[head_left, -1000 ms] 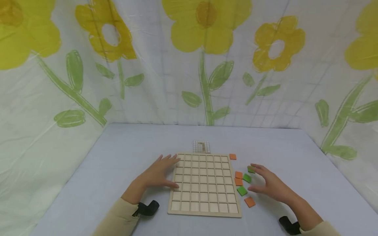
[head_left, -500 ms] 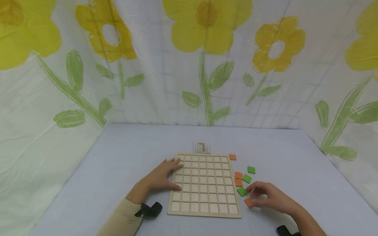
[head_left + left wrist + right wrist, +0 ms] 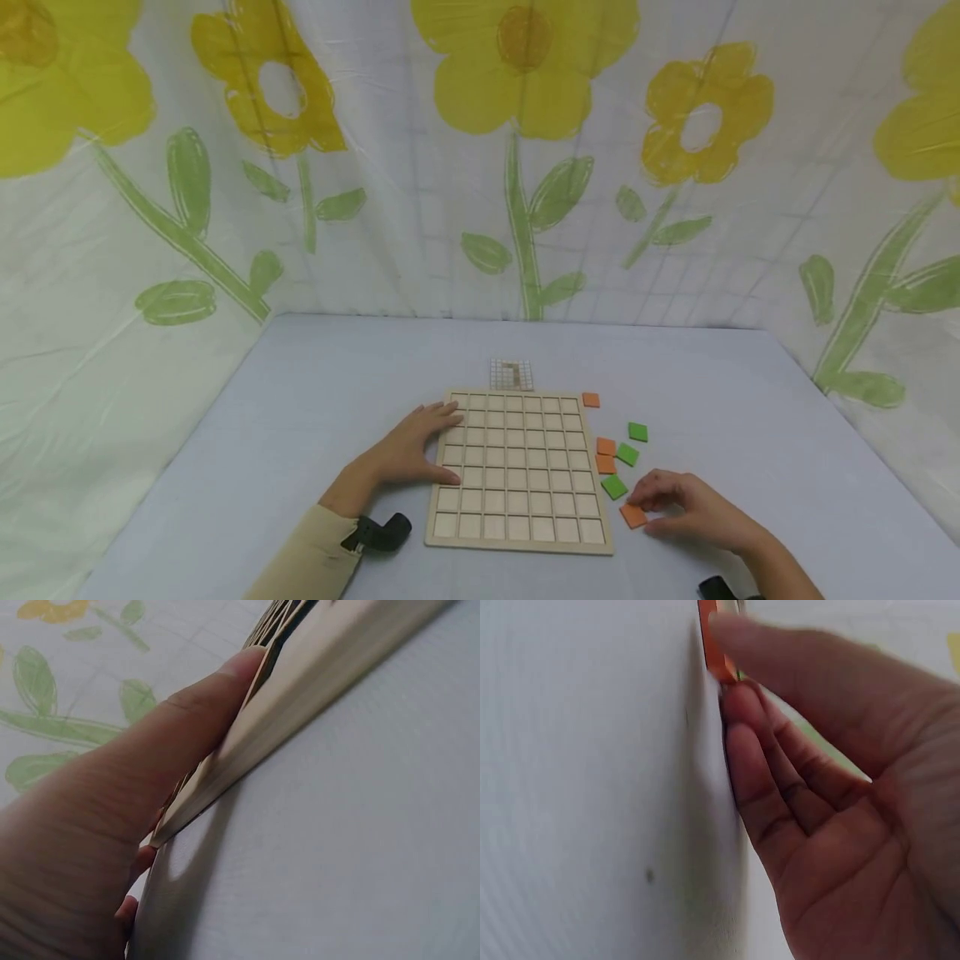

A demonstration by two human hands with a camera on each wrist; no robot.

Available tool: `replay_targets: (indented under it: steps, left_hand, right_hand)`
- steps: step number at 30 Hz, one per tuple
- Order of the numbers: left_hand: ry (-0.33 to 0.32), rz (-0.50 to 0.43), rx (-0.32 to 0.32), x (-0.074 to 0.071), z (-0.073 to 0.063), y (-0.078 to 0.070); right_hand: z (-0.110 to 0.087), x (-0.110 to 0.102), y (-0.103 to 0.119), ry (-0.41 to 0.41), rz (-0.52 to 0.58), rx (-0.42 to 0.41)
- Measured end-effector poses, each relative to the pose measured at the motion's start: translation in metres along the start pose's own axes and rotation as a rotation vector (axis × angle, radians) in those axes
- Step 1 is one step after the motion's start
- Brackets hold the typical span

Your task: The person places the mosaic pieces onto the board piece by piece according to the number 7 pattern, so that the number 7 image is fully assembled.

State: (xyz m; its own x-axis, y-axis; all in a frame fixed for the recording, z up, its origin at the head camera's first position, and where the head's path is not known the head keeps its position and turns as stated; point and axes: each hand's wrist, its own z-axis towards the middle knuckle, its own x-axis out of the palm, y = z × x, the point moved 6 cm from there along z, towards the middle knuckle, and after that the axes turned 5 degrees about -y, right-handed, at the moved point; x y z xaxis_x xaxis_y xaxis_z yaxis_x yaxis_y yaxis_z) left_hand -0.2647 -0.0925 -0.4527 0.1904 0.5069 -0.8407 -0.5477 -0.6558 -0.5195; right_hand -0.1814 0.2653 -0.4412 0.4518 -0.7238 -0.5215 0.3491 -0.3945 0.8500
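Observation:
A wooden grid board [image 3: 525, 547] lies on the table, its square cells bare. My left hand [image 3: 405, 446] rests on the board's left edge, thumb and fingers spread. In the left wrist view, the thumb [image 3: 180, 712] lies over the rim of the board [image 3: 300, 705]. To the board's right, my right hand [image 3: 693, 512] pinches at the edge of the nearest orange tile [image 3: 632, 517], its fingers curled. From the right wrist, the thumb partly covers that orange tile [image 3: 712, 645], which is low against the table.
Green tiles [image 3: 614, 487] and other orange tiles [image 3: 606, 464] lie scattered along the board's right side. One orange tile [image 3: 591, 400] sits by the far right corner. A small gridded card [image 3: 512, 374] stands behind the board. A flowered curtain [image 3: 420, 250] hangs behind the table [image 3: 337, 358].
My right hand has come down and toward me from the far green tile to the nearest orange tile, its fingers curling in. The left hand has shifted slightly onto the board's edge.

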Motion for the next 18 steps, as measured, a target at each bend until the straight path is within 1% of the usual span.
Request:
replay_targets:
  steps: [2, 5, 9, 13, 18]
  left_hand:
    - [-0.002, -0.001, 0.002, -0.0004, -0.0002, -0.0005]
    - [-0.003, -0.003, 0.002, -0.0003, -0.0004, -0.0009]
    - [0.002, -0.003, -0.037, -0.0003, -0.0009, -0.001]
    - [0.005, 0.001, -0.06, -0.0011, -0.0011, -0.0015]
    - [0.002, -0.004, -0.043, -0.002, -0.0009, -0.0038]
  right_hand:
    - [0.0, 0.0004, -0.0005, -0.004, -0.003, -0.001]
    - [0.0, 0.0016, 0.0003, -0.008, -0.011, -0.027]
    - [0.001, 0.0023, 0.0007, -0.013, -0.039, -0.042]
    - [0.0017, 0.001, -0.0003, -0.017, -0.069, -0.014]
    - [0.0017, -0.0001, -0.0028, -0.016, -0.086, 0.032]
